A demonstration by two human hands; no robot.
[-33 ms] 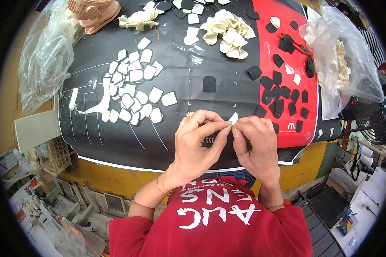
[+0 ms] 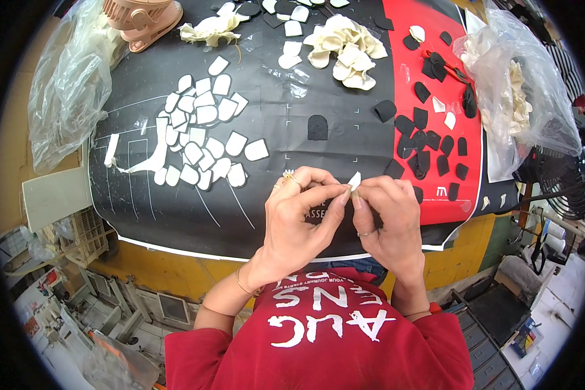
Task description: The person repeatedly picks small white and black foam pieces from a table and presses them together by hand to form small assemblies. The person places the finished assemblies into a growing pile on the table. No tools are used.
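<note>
Between the fingertips of both hands is a small white piece [image 2: 355,180], seen nearly edge-on, with its lower part hidden by the fingers. My left hand [image 2: 305,211] pinches it from the left, thumb against forefinger. From the right, my right hand [image 2: 390,211] pinches the same piece, its fingertips touching those of the left. Both hands are just above the near part of the black sheet [image 2: 175,224]. A single black arch-shaped piece [image 2: 317,128] lies flat beyond them. Many white arch-shaped pieces [image 2: 207,115] with dark edges lie loosely heaped to the left.
Black pieces [image 2: 419,140] are scattered over the red end of the sheet [image 2: 458,211]. Cream pieces [image 2: 348,49] are piled at the far middle. Clear plastic bags [image 2: 68,97] stand at both sides. A pink fan base [image 2: 140,19] is far left; a black fan [image 2: 565,188] is at right.
</note>
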